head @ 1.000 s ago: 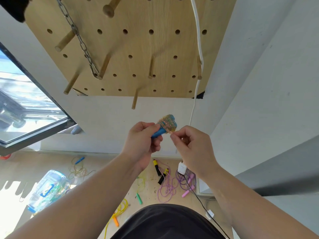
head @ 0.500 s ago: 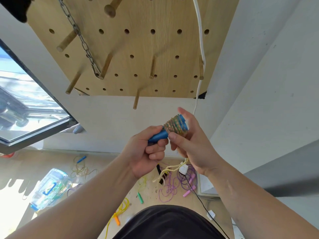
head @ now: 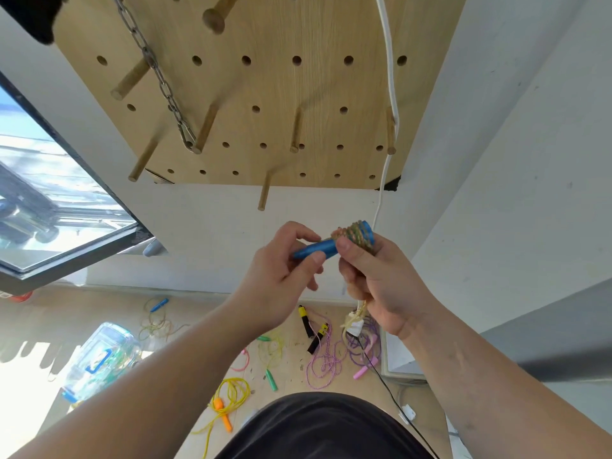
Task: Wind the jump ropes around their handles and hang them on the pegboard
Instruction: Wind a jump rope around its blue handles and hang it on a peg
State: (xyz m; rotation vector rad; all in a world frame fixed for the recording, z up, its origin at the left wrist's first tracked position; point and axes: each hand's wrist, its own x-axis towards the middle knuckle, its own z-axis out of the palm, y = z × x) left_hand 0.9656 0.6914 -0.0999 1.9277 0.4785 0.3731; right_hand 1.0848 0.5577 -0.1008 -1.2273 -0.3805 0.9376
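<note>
I hold a blue jump-rope handle (head: 314, 250) level in front of me, below the wooden pegboard (head: 265, 87). My left hand (head: 281, 283) pinches the handle's narrow end between thumb and fingers. My right hand (head: 381, 283) grips the wide end, where a multicoloured rope (head: 352, 235) is wound in tight coils. A short yellowish rope tail (head: 359, 313) hangs from under my right palm. A bare peg (head: 264, 193) sticks out of the board's lower edge just above my hands.
A metal chain (head: 159, 77) and a white cable (head: 390, 94) hang on the pegboard. Several loose jump ropes lie on the floor: purple (head: 326, 359), yellow with orange handles (head: 228, 402), green-handled (head: 271, 379). A clear plastic box (head: 99, 359) lies at left. A window (head: 49, 200) is at left.
My right hand has shifted from wrapping the rope's end to gripping the wound coils. The left hand has slid to the handle's narrow tip. The handle has tilted closer to level.
</note>
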